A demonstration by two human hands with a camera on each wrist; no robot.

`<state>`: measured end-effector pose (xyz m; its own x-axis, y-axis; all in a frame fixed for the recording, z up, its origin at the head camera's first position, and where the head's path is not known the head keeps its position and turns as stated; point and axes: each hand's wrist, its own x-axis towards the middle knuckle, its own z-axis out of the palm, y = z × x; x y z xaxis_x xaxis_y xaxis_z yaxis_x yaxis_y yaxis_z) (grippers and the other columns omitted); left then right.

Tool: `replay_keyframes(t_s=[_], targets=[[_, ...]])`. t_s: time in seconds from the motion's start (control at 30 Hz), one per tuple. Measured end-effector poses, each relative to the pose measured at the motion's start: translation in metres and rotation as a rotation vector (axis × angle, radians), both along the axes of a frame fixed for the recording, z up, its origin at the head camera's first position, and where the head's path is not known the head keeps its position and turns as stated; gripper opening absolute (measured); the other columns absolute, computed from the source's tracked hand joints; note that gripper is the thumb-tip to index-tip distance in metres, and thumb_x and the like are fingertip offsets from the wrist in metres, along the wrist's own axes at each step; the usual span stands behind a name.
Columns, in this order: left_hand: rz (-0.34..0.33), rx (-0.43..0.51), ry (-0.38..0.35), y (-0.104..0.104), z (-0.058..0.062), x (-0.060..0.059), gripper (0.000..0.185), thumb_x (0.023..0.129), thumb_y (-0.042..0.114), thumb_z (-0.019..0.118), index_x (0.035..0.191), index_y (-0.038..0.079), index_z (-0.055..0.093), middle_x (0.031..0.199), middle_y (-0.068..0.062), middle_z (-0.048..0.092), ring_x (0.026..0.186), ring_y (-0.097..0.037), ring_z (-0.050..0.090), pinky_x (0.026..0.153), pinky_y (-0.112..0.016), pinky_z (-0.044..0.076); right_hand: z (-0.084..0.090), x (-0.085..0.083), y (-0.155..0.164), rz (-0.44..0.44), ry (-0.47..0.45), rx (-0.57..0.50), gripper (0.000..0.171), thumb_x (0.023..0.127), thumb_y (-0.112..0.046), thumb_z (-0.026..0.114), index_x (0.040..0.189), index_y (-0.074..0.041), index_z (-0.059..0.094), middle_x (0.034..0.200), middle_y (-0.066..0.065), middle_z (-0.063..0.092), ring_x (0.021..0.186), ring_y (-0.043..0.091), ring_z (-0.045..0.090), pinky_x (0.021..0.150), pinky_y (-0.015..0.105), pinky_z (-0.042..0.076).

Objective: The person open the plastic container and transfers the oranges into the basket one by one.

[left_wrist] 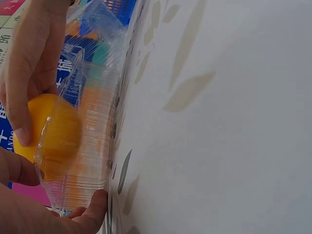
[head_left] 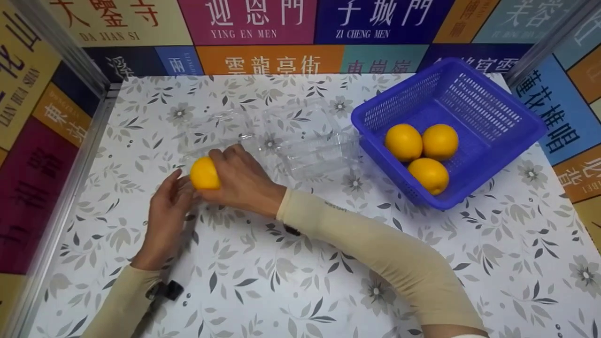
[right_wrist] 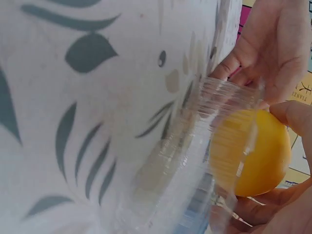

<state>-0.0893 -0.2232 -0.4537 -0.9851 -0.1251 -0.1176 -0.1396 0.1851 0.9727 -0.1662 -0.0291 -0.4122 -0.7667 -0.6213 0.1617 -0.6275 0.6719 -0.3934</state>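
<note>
My right hand (head_left: 212,163) reaches across to the left and grips a yellow-orange fruit (head_left: 204,173), with the thumb (right_wrist: 292,114) lying over it. The fruit (left_wrist: 48,131) sits at the open left end of a clear plastic clamshell container (head_left: 300,141) lying on the flowered tabletop. My left hand (head_left: 181,185) is just left of the fruit. Its thumb and a finger (left_wrist: 92,204) hold the near corner of the container (left_wrist: 92,122). Through the ribbed clear wall (right_wrist: 195,161) the fruit (right_wrist: 263,151) shows partly blurred.
A blue plastic basket (head_left: 530,124) stands at the back right with three more oranges (head_left: 404,142) in it. Colourful sign panels wall in the left, back and right of the table (head_left: 328,281).
</note>
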Motion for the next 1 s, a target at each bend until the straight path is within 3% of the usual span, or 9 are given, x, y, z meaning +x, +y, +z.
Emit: replay_keyframes(t_s=[0.3,1.0], targets=[[-0.001,0.004,0.005,0.0,0.001,-0.001,0.064,0.114,0.011,0.049,0.174,0.002,0.025,0.168,-0.018,0.047,0.147,-0.029,0.051,0.104,-0.013,0.051,0.027,0.009,0.027,0.08,0.131,-0.071,0.068,0.093,-0.05,0.08,0.139,-0.003,0.062,0.121,0.013,0.072,0.116,0.028,0.06,0.095,0.034,0.053],[-0.001,0.042,-0.004,0.0,0.0,0.001,0.064,0.115,0.009,0.045,0.174,0.002,0.021,0.17,-0.021,0.043,0.154,-0.03,0.046,0.106,-0.018,0.05,0.062,0.049,0.116,0.088,0.241,-0.139,0.069,0.091,-0.047,0.085,0.138,-0.003,0.062,0.13,0.017,0.072,0.132,0.036,0.058,0.111,0.044,0.054]])
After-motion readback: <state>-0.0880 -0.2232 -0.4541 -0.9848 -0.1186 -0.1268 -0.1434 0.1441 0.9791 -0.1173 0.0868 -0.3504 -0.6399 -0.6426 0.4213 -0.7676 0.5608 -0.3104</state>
